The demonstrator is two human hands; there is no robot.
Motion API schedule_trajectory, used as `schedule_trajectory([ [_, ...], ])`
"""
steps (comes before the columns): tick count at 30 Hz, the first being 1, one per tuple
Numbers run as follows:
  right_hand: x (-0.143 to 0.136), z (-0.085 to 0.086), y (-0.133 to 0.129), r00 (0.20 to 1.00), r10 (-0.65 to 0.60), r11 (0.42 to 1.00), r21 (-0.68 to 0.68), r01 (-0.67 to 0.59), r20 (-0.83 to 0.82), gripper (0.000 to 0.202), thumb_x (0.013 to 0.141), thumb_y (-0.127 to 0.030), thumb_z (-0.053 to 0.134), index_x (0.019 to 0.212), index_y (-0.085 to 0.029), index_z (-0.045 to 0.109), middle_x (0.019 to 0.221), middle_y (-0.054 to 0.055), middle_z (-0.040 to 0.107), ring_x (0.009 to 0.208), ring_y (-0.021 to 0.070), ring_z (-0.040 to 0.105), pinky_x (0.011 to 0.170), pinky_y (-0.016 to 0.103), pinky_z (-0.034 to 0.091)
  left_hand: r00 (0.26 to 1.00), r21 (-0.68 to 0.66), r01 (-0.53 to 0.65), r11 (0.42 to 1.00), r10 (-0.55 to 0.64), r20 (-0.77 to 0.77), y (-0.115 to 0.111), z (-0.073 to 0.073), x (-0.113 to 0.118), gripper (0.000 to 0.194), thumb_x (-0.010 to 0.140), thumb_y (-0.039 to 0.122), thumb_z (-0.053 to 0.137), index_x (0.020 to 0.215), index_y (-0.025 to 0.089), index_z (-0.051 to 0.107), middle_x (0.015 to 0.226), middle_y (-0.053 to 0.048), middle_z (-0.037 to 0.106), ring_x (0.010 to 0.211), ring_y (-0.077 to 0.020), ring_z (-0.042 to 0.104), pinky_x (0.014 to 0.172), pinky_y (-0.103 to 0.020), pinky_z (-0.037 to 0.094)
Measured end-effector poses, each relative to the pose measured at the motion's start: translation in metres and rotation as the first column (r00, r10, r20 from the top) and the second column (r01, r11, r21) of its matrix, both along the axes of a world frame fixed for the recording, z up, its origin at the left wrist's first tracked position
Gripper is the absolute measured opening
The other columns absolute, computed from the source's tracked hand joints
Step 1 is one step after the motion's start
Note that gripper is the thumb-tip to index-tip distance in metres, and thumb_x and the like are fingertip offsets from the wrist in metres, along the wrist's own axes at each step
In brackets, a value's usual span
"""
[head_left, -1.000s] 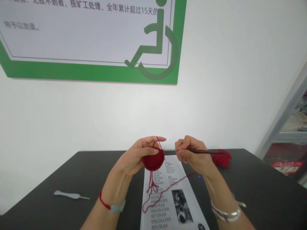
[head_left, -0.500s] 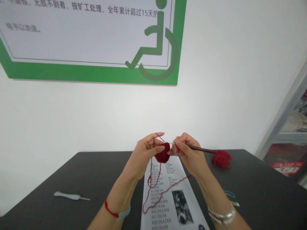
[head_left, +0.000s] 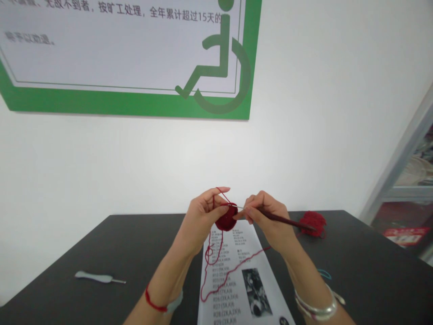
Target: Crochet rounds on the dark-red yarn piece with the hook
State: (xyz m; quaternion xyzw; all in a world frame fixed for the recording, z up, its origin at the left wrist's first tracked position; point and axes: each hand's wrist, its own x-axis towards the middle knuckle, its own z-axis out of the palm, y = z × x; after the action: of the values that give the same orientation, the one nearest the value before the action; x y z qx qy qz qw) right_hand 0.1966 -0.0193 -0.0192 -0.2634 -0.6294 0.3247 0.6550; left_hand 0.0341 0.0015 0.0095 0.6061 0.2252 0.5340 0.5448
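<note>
While the left hand [head_left: 200,219] pinches the crochet [head_left: 226,222] — apparently to steady it — the right hand [head_left: 274,208] grips the hook [head_left: 285,220].

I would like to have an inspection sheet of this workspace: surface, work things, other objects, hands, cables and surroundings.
Surface: black table, with a printed sheet lying on it.
Work things: red crocheted piece, dark-handled hook, red yarn ball; a red strand crosses the sheet.
Other objects: pale-handled hook at left; blue loop near the right forearm.
Hands: left hand pinches the piece, yarn over its index finger; right hand grips the dark-handled hook, metal end at the piece.
Cables: nothing seen.
Surroundings: white wall, green-bordered sign, shelving at right.
</note>
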Motion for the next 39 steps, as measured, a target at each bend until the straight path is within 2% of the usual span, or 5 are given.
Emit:
schedule_trajectory([
  [12, -0.022, -0.008, -0.009, 0.833, -0.505, 0.817, 0.436, 0.377, 0.227, 0.012, 0.088, -0.015, 0.052, 0.079, -0.024, 0.05, 0.069, -0.003, 0.058, 0.055, 0.0106, 0.054, 0.053, 0.024, 0.043, 0.976, 0.095, -0.203, 0.975, 0.209, -0.058, -0.009, 0.0, 0.006, 0.03, 0.073, 0.016, 0.068, 0.103, 0.015, 0.065, 0.065, 0.002, 0.065, 0.063, -0.0141, 0.06, 0.06, -0.026, 0.047],
  [17, -0.019, -0.01, 0.008, 0.838, -0.485, 0.766, 0.583, 0.271, 0.248, 0.013, 0.09, -0.012, 0.05, 0.087, -0.025, 0.05, 0.074, -0.001, 0.059, 0.061, 0.0123, 0.06, 0.054, 0.024, 0.049, 0.989, 0.04, -0.113, 0.993, 0.116, -0.092, -0.006, -0.001, 0.004, 0.037, 0.071, 0.016, 0.07, 0.107, 0.014, 0.064, 0.064, 0.003, 0.063, 0.055, -0.012, 0.056, 0.055, -0.026, 0.046],
  [24, -0.015, -0.016, 0.018, 0.703, -0.685, 0.474, 0.849, 0.233, 0.19, 0.02, 0.087, -0.004, 0.052, 0.085, -0.024, 0.052, 0.069, 0.001, 0.055, 0.061, 0.0154, 0.05, 0.053, 0.028, 0.044, 0.993, -0.182, 0.116, 0.976, -0.11, 0.042, 0.003, -0.004, 0.002, 0.04, 0.067, 0.016, 0.075, 0.105, 0.011, 0.067, 0.066, 0.001, 0.064, 0.057, -0.0097, 0.056, 0.06, -0.024, 0.044],
  [31, -0.025, -0.012, 0.003, 0.842, -0.499, 0.782, 0.525, 0.337, 0.204, 0.014, 0.089, -0.01, 0.051, 0.086, -0.024, 0.048, 0.075, -0.001, 0.057, 0.062, 0.012, 0.055, 0.054, 0.024, 0.045, 0.98, 0.06, -0.195, 0.979, 0.197, -0.037, -0.001, 0.001, 0.002, 0.044, 0.074, 0.016, 0.068, 0.117, 0.014, 0.062, 0.067, 0.003, 0.062, 0.062, -0.0121, 0.057, 0.064, -0.026, 0.047],
  [39, -0.009, -0.001, -0.01, 0.885, -0.364, 0.913, 0.297, 0.278, 0.291, 0.014, 0.089, -0.017, 0.053, 0.077, -0.023, 0.049, 0.066, -0.005, 0.053, 0.051, 0.0087, 0.044, 0.047, 0.021, 0.036, 0.927, 0.351, -0.243, 0.905, 0.323, -0.191, -0.002, 0.001, -0.002, 0.033, 0.079, 0.011, 0.056, 0.11, 0.013, 0.066, 0.07, 0.001, 0.064, 0.072, -0.0138, 0.059, 0.081, -0.03, 0.047],
])
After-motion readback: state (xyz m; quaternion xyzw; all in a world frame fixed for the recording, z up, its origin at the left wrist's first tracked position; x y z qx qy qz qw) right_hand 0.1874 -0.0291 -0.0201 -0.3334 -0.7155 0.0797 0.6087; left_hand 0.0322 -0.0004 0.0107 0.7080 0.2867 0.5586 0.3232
